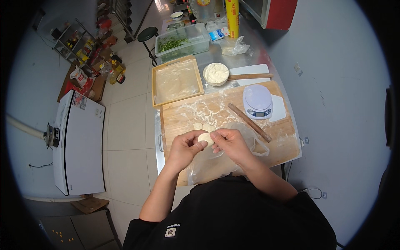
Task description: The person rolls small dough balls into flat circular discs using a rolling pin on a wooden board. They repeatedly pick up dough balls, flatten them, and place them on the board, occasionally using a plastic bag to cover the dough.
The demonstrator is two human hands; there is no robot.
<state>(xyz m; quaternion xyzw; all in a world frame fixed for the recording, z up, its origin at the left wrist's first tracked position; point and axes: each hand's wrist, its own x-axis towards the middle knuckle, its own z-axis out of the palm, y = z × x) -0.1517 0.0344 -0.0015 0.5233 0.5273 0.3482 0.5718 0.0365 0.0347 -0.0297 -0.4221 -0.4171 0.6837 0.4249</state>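
Note:
Between my two hands is a small flattened round of pale dough (205,139), held above the wooden board (184,115). My left hand (186,149) pinches its left edge with thumb and fingers. On its right edge rests the thumb of my right hand (230,144), whose fingers curl beneath. Just beyond my fingertips, a few more dough rounds (198,126) lie on the board, partly hidden by the hands. Under my wrists a clear plastic bag (206,168) spreads over the near part of the board.
Right of my hands lie a wooden rolling pin (249,122) and a digital kitchen scale (258,101). Farther back stand a bowl of flour (216,73), a wooden tray (153,84), and a plastic tub (200,47) with chopped greens. A wall (331,125) borders the table's right side.

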